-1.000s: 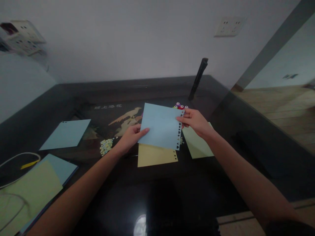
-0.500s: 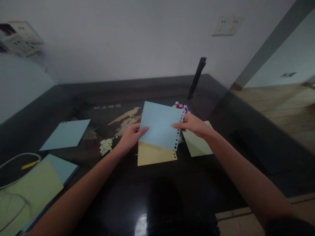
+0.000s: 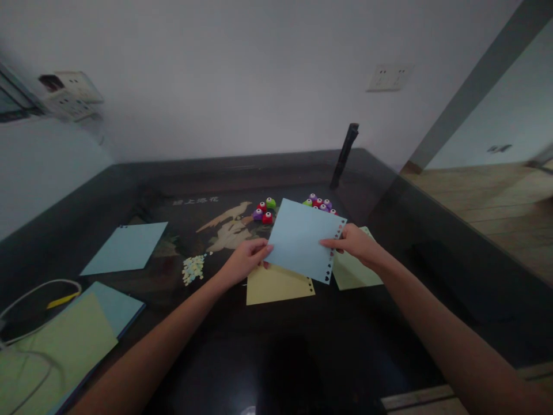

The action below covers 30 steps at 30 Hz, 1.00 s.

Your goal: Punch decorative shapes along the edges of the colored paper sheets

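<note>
A light blue sheet of paper [image 3: 300, 239] is held up between both hands, tilted, with a row of punched shapes down its right edge. My left hand [image 3: 247, 259] pinches its lower left edge, thumb on top. The punched right edge is gripped by my right hand [image 3: 356, 245], thumb over the front. Below it on the table lies a yellow sheet [image 3: 276, 290], partly covered, with punched holes at its right end. Partly behind my right hand is a pale green sheet [image 3: 356, 274].
Several colourful eye-topped punches [image 3: 268, 218] stand behind the paper, with another cluster [image 3: 319, 202] to their right. Punched paper bits [image 3: 193, 268] lie left. Further left are a blue sheet [image 3: 125, 248], a paper stack [image 3: 64, 346] and a white cable [image 3: 38, 283]. A black post [image 3: 344, 155] rises at the back.
Both hands have carried the blue sheet to the right, toward the pale green sheet. The left group of punches has come into sight. The camera view has tilted up slightly.
</note>
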{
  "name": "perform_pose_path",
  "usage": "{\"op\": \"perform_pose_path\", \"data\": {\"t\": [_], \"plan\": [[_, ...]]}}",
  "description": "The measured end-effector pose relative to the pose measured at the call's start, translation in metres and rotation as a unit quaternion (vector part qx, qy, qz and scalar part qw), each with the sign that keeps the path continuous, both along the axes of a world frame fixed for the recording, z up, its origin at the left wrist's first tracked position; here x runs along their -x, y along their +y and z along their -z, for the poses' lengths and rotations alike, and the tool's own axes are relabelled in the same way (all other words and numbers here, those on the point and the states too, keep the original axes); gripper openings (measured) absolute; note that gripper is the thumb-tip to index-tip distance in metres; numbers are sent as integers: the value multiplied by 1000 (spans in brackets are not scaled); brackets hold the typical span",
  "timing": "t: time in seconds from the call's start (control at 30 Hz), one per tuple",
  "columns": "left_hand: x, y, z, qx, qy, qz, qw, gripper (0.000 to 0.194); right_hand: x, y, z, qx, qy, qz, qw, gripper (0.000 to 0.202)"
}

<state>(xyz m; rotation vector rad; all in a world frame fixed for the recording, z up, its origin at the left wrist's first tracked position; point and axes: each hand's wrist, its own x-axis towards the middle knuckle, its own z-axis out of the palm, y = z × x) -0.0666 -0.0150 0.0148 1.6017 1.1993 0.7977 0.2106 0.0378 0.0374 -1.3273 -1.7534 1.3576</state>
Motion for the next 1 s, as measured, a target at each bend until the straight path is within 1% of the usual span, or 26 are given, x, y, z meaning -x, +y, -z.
{"op": "perform_pose_path", "data": {"t": [0.13,0.27,0.33,0.57,0.73,0.8,0.87,0.93,1.0], "plan": [[-5,-1,1,-19,13,24,999,28,-12,-8,11,-6,-6,25,1000,24],[-8,-3,2,-20,32,18,999,27,-16,-14,18,-2,-7,55,998,24],[-9,-4,1,-24,38,11,999,27,-17,-17,18,6,-3,62,998,24],[-14,-9,-5,-38,28,5,999,24,-21,-19,15,3,1,43,999,23],[-16,-8,-7,-27,25,-13,999,18,-21,-17,17,-19,-12,64,998,22],[-14,-3,-9,-30,28,-22,999,18,-21,-17,19,-19,-10,76,997,22],[-10,7,-12,-43,32,-37,998,20,-21,-16,19,-18,0,88,996,24],[-4,23,-13,-69,41,-66,995,23,-21,-16,19,-18,13,103,994,26],[2,44,-12,-115,72,-116,984,24,-21,-15,18,-19,20,119,992,27]]}}
